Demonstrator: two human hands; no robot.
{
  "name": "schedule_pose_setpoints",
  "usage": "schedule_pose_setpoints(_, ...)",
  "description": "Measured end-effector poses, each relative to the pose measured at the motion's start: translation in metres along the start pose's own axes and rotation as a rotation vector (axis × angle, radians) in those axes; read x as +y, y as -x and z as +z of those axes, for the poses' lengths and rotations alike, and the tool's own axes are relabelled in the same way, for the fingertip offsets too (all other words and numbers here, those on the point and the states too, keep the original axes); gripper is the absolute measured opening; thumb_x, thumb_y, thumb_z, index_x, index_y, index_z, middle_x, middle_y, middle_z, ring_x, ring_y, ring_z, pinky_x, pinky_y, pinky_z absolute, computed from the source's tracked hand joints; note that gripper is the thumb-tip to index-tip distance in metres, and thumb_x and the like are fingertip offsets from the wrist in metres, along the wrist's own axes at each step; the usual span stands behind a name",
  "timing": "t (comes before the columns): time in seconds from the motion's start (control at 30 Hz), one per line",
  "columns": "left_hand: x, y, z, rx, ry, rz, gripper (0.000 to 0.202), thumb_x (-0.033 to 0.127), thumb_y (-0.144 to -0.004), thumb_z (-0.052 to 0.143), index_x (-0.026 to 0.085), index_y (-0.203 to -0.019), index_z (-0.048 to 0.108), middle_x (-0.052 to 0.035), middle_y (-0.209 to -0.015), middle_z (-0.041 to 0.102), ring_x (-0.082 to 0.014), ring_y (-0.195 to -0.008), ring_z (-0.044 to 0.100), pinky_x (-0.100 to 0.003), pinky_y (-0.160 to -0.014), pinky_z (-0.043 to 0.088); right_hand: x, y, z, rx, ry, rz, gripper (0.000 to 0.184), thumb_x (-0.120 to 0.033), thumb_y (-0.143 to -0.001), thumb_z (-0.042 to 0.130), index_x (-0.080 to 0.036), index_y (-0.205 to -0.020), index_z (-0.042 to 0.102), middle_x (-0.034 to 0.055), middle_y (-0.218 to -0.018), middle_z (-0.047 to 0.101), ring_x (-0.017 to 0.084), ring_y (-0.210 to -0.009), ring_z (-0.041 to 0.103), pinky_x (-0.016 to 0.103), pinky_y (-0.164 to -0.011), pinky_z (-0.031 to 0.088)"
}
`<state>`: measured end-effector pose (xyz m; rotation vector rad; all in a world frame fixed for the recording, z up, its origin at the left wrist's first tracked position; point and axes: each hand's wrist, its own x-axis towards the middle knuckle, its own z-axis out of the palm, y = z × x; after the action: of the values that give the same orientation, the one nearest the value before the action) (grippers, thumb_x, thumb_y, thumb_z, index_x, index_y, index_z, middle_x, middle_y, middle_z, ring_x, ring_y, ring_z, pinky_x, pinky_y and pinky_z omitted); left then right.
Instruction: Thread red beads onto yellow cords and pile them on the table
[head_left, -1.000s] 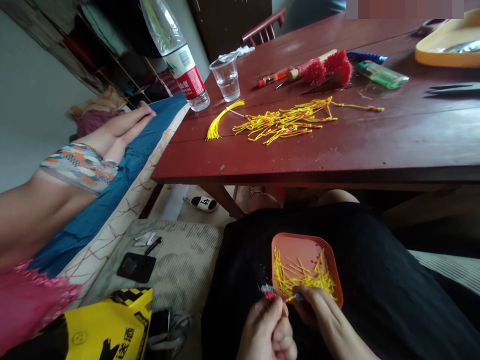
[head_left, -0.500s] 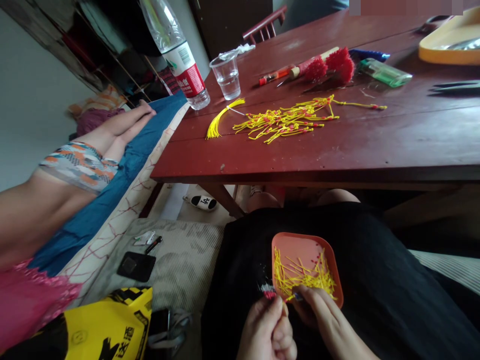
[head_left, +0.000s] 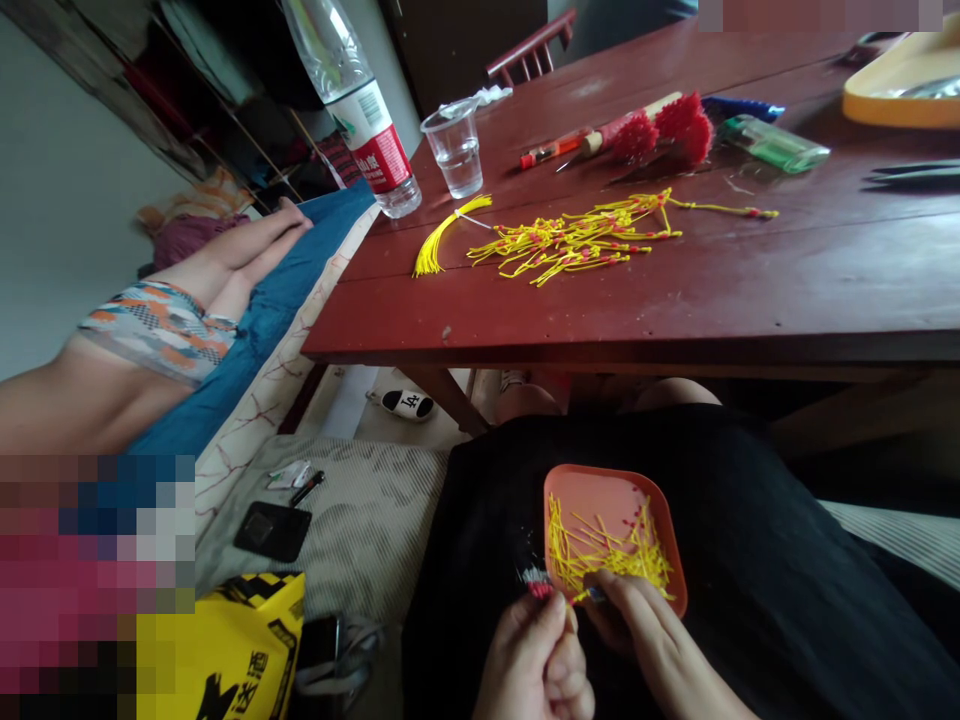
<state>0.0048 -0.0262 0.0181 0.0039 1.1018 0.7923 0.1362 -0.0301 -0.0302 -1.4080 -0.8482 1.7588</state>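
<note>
At the bottom centre of the frame, our left hand [head_left: 534, 655] pinches a small red piece [head_left: 538, 588] just off the lower left corner of the orange tray [head_left: 600, 490] on our lap. Our right hand [head_left: 649, 640] pinches into the yellow strands [head_left: 604, 555] heaped in the tray's lower half. Yellow cords [head_left: 574, 242] lie on the red table [head_left: 750, 290] above.

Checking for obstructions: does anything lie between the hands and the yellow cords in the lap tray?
Nothing visible. The right hand touches the thin yellow cords at the square orange plastic tray's near rim; the left hand pinches a small red piece beside it.
</note>
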Motion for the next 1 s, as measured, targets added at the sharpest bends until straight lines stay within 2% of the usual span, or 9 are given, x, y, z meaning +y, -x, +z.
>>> schedule_pose_setpoints(0.37,-0.0011,-0.0002,-0.0011,0.003,0.002,0.004,0.041,0.046,-0.051,0.077,0.016,-0.057,0.048,0.0121,-0.033,0.032,-0.0007,-0.032,0.015,-0.018,-0.036,0.011,0.0026,0.0008,0.0009,-0.008,0.0,-0.007,0.05,-0.059,-0.073,0.048,-0.013,-0.08,0.065,0.0057,-0.078,0.061,0.021,-0.076,0.058,0.027,-0.076,0.047)
schedule_pose_setpoints(0.67,-0.0011,-0.0003,-0.003,-0.007,0.006,0.0,0.039,0.044,-0.053,0.076,0.016,-0.058,0.05,0.0118,-0.034,0.033,-0.001,-0.032,0.016,-0.019,-0.037,0.01,0.0054,0.0001,-0.0019,-0.028,0.015,-0.022,0.04,-0.049,-0.079,0.047,-0.014,-0.082,0.065,0.005,-0.081,0.063,0.02,-0.078,0.058,0.025,-0.077,0.047)
schedule_pose_setpoints(0.83,0.0001,0.0004,-0.0014,-0.016,-0.002,-0.003,0.04,0.045,-0.053,0.076,0.016,-0.059,0.049,0.0119,-0.034,0.032,-0.0014,-0.032,0.015,-0.019,-0.038,0.01,0.0038,-0.0003,0.0006,-0.026,0.022,-0.021,0.046,-0.056,-0.077,0.045,-0.015,-0.078,0.065,0.0039,-0.075,0.061,0.02,-0.072,0.058,0.026,-0.073,0.048)
schedule_pose_setpoints(1.0,-0.0005,0.0005,-0.0017,0.001,-0.005,-0.006,0.039,0.045,-0.053,0.076,0.016,-0.06,0.05,0.0118,-0.034,0.033,-0.0013,-0.032,0.016,-0.019,-0.038,0.01,0.0017,-0.0016,-0.0019,-0.028,0.039,-0.01,0.051,-0.061,-0.075,0.044,-0.014,-0.078,0.065,0.0054,-0.077,0.061,0.022,-0.077,0.058,0.027,-0.074,0.048)
